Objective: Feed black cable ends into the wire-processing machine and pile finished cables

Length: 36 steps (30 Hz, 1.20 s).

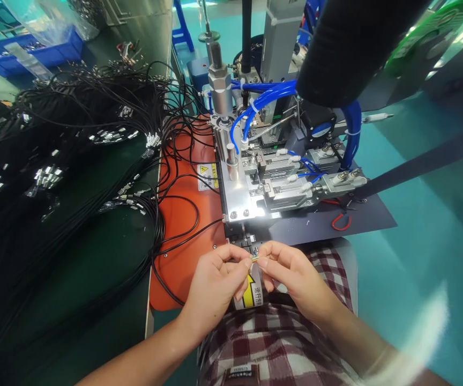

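Note:
My left hand (219,281) and my right hand (298,276) meet fingertip to fingertip in front of the machine. Both pinch a tiny piece with thin coloured wires (254,258) in the narrow gap between them. Its ends are hidden by the fingers, and it is too small to make out fully. Just beyond the fingertips lies the front edge of a bench-top machine (239,203) with a bright metal plate. Below the hands shows a label with a yellow arrow (248,295).
Black cables (157,225) with silver connectors (153,140) heap over the dark table at left and across the orange base plate (187,268). Blue air tubes (263,96) and a thick black tube (336,53) overhang the machine. A blue bin (66,45) stands far left. A red wire loop (341,228) lies right.

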Motion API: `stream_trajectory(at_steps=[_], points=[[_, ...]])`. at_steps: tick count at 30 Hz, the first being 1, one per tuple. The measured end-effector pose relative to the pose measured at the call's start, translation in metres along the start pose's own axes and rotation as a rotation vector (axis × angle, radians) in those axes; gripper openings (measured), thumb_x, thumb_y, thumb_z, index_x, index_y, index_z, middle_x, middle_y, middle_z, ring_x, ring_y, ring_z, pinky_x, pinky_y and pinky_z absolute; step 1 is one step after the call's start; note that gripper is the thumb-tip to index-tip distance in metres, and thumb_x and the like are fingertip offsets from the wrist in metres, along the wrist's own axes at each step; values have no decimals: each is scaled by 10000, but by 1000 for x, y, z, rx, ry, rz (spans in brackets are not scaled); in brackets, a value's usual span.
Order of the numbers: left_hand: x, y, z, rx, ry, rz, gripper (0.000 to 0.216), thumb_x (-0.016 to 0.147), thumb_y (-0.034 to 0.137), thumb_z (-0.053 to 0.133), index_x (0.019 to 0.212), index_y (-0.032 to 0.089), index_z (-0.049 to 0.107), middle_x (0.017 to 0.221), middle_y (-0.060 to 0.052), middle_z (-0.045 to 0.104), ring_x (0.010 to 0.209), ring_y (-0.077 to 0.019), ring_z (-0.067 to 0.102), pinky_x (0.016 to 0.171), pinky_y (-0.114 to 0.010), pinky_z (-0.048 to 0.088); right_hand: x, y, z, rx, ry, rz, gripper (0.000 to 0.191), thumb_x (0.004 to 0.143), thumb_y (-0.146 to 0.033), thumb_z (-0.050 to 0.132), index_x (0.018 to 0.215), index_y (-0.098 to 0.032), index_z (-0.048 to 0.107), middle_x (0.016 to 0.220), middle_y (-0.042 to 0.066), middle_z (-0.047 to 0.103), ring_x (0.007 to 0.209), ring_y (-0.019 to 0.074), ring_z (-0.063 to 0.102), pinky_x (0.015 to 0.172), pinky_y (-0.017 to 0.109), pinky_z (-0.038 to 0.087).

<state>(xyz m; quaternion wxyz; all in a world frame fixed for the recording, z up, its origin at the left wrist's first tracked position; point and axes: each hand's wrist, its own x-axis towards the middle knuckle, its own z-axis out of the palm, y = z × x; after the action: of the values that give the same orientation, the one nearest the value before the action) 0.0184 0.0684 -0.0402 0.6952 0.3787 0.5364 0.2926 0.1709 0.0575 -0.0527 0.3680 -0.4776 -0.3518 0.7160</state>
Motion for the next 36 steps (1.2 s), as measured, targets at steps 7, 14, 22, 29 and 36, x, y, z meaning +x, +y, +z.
stream_trajectory(at_steps=[7, 14, 22, 29, 36], points=[[0, 2, -2, -48, -24, -17, 201, 833, 326, 609, 763, 143, 564, 369, 91, 422, 363, -33, 308, 445, -169, 299, -2, -1, -1, -166, 118, -58, 173, 824, -345, 610, 833, -175, 584, 577, -39, 555, 535, 128, 535, 546, 258, 402], [-1, -1, -4, -10, -29, -6, 193, 844, 323, 599, 772, 146, 571, 377, 89, 416, 368, -40, 319, 437, -173, 272, -2, -1, 1, -383, 194, -182, 124, 818, -305, 617, 817, -187, 657, 644, 7, 633, 575, 158, 575, 526, 268, 426], [-2, 4, -5, 59, -62, 6, 190, 824, 320, 606, 747, 154, 557, 393, 82, 427, 365, -49, 358, 406, -167, 277, -4, -10, -7, -702, 89, -347, 146, 913, -245, 502, 792, -218, 578, 710, -1, 583, 643, 156, 518, 588, 271, 398], [-3, 8, -2, 128, -20, 37, 202, 787, 336, 632, 728, 154, 567, 439, 76, 414, 385, -47, 342, 384, -160, 238, -1, -12, -5, -482, 12, -194, 178, 918, -255, 479, 748, -210, 505, 636, -29, 503, 590, 136, 471, 530, 256, 359], [1, 5, -5, 16, -79, -22, 205, 796, 331, 629, 718, 159, 550, 383, 84, 427, 335, -39, 332, 379, -164, 231, 3, -3, -7, -295, -13, -110, 168, 894, -291, 528, 759, -192, 539, 636, -38, 520, 587, 124, 513, 571, 249, 401]])
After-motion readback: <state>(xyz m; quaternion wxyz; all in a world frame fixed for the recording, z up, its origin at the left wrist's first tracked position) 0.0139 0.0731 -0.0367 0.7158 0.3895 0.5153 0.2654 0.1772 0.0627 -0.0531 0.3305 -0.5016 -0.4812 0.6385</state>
